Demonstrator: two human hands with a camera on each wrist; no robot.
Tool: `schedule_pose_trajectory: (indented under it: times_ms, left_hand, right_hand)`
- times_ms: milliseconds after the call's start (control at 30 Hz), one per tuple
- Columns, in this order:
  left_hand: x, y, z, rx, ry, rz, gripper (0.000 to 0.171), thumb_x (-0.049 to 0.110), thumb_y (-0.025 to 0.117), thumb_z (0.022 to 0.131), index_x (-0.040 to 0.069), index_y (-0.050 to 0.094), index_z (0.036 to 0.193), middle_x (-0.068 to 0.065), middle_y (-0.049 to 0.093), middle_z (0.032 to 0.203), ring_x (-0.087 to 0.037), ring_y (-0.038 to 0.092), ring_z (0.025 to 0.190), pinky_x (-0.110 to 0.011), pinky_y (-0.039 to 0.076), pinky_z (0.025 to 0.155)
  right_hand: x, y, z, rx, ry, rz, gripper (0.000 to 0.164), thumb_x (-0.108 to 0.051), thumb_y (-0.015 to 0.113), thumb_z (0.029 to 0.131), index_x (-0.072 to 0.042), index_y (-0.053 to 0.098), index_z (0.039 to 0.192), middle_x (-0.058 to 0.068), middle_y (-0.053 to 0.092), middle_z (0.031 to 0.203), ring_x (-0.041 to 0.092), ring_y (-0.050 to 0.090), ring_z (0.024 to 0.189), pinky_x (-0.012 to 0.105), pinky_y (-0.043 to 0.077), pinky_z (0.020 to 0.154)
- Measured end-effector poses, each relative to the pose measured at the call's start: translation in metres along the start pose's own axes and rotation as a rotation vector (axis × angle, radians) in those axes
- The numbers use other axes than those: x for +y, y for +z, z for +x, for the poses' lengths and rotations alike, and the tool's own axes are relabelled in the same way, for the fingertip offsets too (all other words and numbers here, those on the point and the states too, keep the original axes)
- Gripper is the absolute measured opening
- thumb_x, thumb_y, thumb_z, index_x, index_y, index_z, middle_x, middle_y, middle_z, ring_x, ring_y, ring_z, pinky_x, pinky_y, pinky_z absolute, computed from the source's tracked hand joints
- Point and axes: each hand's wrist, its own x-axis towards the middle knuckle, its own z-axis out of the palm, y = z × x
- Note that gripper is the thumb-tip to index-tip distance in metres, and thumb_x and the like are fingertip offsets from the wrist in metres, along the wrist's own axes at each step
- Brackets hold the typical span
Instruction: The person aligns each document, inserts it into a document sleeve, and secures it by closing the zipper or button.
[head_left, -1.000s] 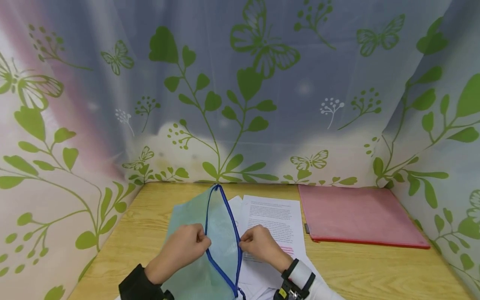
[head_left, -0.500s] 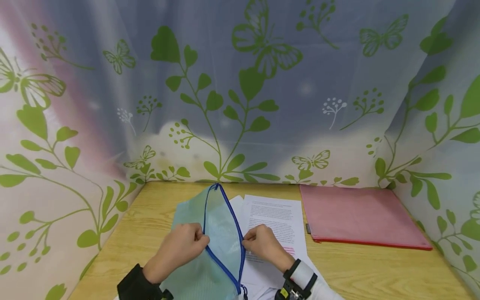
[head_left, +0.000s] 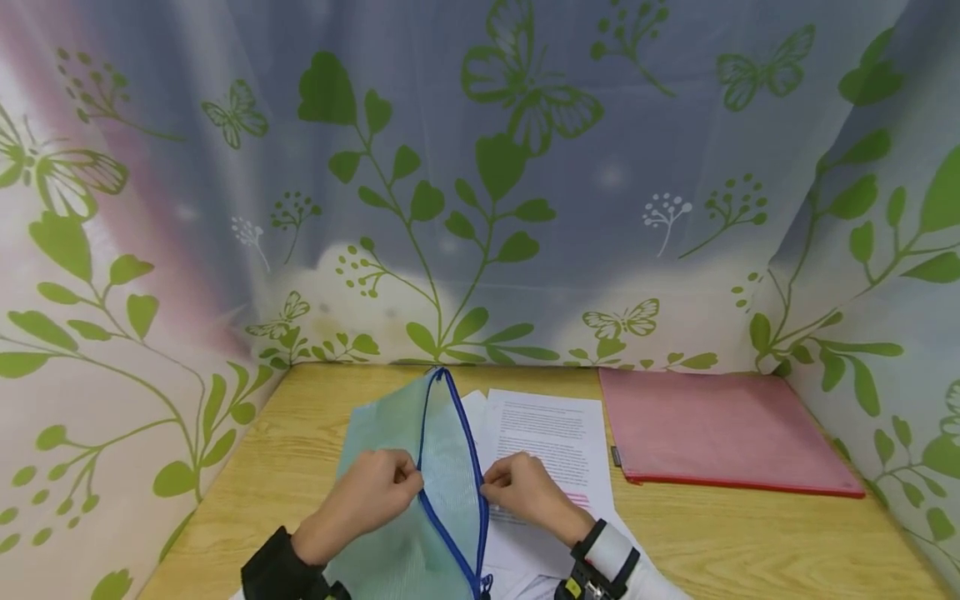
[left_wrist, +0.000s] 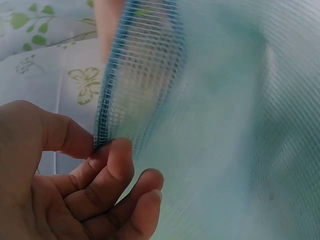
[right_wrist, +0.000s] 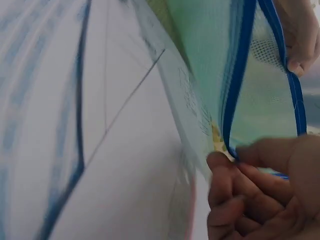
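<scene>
A translucent green mesh zipper pouch [head_left: 390, 533] with blue zipper edges stands with its mouth spread wide between both hands. The left hand [head_left: 378, 492] pinches the left zipper edge between thumb and fingers; the left wrist view shows the mesh [left_wrist: 145, 65] rising from that pinch. On the opposite edge, the right hand [head_left: 525, 492] pinches the blue zipper tape [right_wrist: 235, 105] with thumb and forefinger. The zipper's lower end, with a blue pull [head_left: 486, 583], lies near the bottom of the head view. Printed paper sheets [head_left: 543, 433] lie under and beside the right hand.
A pink zipper pouch [head_left: 727, 429] with a red zipper lies flat on the right of the wooden table [head_left: 750, 542]. Behind the table hangs a curtain [head_left: 615, 275] with green leaves and butterflies, and it also closes off both sides.
Both hands keep their pinch on the green pouch's edges. The opening widened slightly, then narrowed a little as the left edge shifted right. Papers and pink pouch stay put.
</scene>
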Motion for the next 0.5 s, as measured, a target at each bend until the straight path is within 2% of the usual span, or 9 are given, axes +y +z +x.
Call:
schedule_pose_trajectory:
  times_ms: [133, 267, 400, 500]
  left_hand:
    - [-0.002, 0.004, 0.0, -0.03, -0.006, -0.067, 0.027, 0.007, 0.056, 0.094, 0.015, 0.06, 0.069, 0.007, 0.038, 0.055, -0.007, 0.027, 0.05, -0.023, 0.024, 0.051]
    - [-0.005, 0.005, 0.0, -0.038, -0.029, -0.081, 0.024, 0.008, 0.056, 0.095, 0.015, 0.063, 0.073, 0.006, 0.042, 0.056, -0.008, 0.031, 0.051, -0.023, 0.026, 0.05]
    - [-0.009, 0.002, 0.0, -0.03, -0.049, -0.089, 0.021, 0.01, 0.057, 0.095, 0.014, 0.064, 0.076, 0.004, 0.045, 0.058, -0.009, 0.035, 0.052, -0.023, 0.029, 0.051]
    - [-0.011, -0.002, -0.001, -0.017, -0.057, -0.09, 0.02, 0.01, 0.058, 0.095, 0.014, 0.064, 0.076, 0.004, 0.045, 0.058, -0.009, 0.036, 0.052, -0.024, 0.03, 0.051]
  right_hand:
    - [0.0, -0.01, -0.011, -0.027, -0.047, -0.034, 0.018, -0.018, 0.073, 0.095, -0.002, 0.077, 0.102, 0.005, 0.077, 0.088, 0.007, 0.067, 0.076, 0.024, 0.053, 0.063]
    - [-0.005, -0.021, -0.029, -0.016, -0.065, -0.104, 0.029, -0.025, 0.075, 0.093, -0.002, 0.075, 0.111, 0.003, 0.076, 0.093, 0.011, 0.067, 0.082, 0.026, 0.053, 0.069]
    - [-0.015, -0.031, -0.049, -0.053, -0.044, -0.184, 0.046, -0.033, 0.078, 0.09, -0.002, 0.07, 0.124, 0.01, 0.073, 0.113, 0.026, 0.068, 0.104, 0.042, 0.056, 0.086]
    - [-0.02, -0.035, -0.065, -0.084, -0.059, -0.309, 0.061, -0.041, 0.081, 0.087, -0.005, 0.064, 0.133, 0.012, 0.068, 0.128, 0.032, 0.063, 0.119, 0.053, 0.052, 0.097]
